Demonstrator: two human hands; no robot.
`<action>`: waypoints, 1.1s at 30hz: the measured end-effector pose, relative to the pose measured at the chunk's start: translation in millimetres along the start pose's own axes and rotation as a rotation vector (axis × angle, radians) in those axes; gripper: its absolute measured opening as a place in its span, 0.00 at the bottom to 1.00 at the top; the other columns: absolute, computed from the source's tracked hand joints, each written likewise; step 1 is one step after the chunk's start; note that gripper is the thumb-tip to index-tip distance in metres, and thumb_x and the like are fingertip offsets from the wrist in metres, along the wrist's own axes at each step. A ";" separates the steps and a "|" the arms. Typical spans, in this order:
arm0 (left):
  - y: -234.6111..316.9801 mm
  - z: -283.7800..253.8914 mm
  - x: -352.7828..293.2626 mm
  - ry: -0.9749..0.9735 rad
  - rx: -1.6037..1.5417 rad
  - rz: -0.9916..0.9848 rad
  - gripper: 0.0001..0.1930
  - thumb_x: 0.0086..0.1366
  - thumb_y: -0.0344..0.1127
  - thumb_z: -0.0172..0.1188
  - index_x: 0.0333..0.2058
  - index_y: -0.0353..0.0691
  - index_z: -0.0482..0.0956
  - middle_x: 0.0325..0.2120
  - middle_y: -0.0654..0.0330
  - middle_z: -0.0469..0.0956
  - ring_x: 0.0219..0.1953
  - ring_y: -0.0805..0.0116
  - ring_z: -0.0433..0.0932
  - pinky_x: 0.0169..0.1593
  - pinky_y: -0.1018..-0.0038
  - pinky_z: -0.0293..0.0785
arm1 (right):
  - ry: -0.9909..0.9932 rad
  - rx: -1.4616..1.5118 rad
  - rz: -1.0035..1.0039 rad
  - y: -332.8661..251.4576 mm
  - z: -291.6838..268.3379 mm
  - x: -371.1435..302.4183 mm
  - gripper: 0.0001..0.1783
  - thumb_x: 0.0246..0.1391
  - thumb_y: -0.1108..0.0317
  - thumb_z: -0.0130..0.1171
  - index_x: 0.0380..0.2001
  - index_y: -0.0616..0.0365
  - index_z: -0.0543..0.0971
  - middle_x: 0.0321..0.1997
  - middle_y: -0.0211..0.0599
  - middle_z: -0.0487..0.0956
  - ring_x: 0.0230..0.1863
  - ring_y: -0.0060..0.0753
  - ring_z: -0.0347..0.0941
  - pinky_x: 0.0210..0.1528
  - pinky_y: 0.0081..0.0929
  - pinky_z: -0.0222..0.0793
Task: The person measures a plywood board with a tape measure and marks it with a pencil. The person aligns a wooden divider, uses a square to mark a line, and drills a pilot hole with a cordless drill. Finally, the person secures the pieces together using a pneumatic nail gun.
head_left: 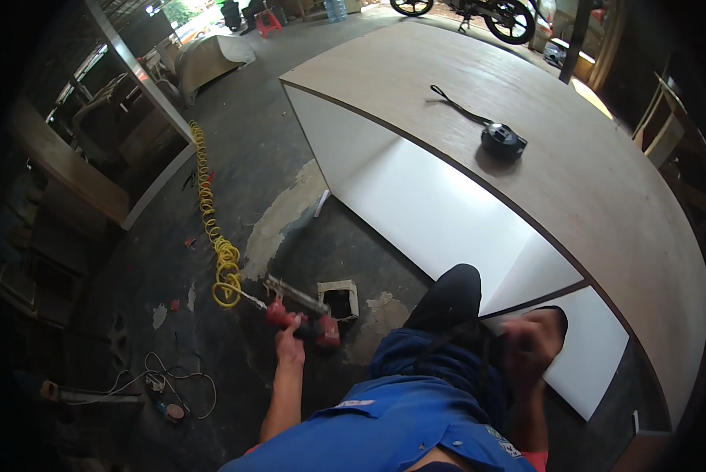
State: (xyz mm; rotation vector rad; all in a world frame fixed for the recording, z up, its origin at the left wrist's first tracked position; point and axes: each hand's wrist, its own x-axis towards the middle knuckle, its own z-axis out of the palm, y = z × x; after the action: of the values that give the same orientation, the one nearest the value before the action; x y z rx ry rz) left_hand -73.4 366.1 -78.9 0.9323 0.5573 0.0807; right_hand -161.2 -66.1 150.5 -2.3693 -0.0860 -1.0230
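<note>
My left hand [289, 346] is closed around a red and black air nail gun [329, 333], held low over the floor to the left of my legs. A yellow coiled air hose [226, 259] runs from the tool's rear end away across the floor. Motion smears my right hand [532, 340], which is over my right knee beside the cabinet's open side; its fingers cannot be made out. The large cabinet [416, 86] has a bare wooden top panel and white inner faces. On that panel rests a black tape measure [504, 141] with a wrist strap.
A small open carton [356, 297] sits on the floor by the nail gun. Lower left lie a corded power tool [168, 405] and a handsaw [101, 400]. A white-edged frame [160, 181] stands at left. Far back are a red stool [267, 22] and a motorcycle [479, 12].
</note>
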 end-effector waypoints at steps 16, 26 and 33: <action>23.3 225.4 -119.9 -0.969 -0.007 0.284 0.22 0.63 0.25 0.62 0.52 0.51 0.65 0.58 0.56 0.69 0.69 0.51 0.59 0.70 0.48 0.60 | -0.651 1.676 0.939 -69.4 97.5 2.0 0.36 0.67 0.38 0.49 0.66 0.54 0.67 0.65 0.39 0.71 0.66 0.31 0.65 0.68 0.32 0.59; 7.8 196.3 -171.8 -0.909 0.626 0.335 0.40 0.66 0.32 0.63 0.71 0.40 0.49 0.69 0.48 0.56 0.74 0.51 0.51 0.75 0.57 0.42 | -0.028 2.127 1.102 -59.5 86.2 -43.0 0.23 0.65 0.54 0.60 0.55 0.55 0.71 0.49 0.37 0.80 0.60 0.33 0.73 0.66 0.36 0.66; 133.7 186.5 -152.4 -1.512 1.432 -0.754 0.28 0.74 0.41 0.50 0.68 0.33 0.62 0.67 0.47 0.65 0.68 0.56 0.65 0.69 0.68 0.57 | -0.002 1.296 0.733 -25.3 65.1 -95.3 0.16 0.69 0.57 0.55 0.41 0.61 0.73 0.40 0.39 0.77 0.46 0.32 0.74 0.49 0.33 0.73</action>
State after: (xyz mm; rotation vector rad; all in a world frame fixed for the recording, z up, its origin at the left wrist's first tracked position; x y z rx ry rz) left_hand -90.4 263.3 176.1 1.6879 -0.6545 -1.7721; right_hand -192.8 3.3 60.2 -1.0462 0.0960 -0.3545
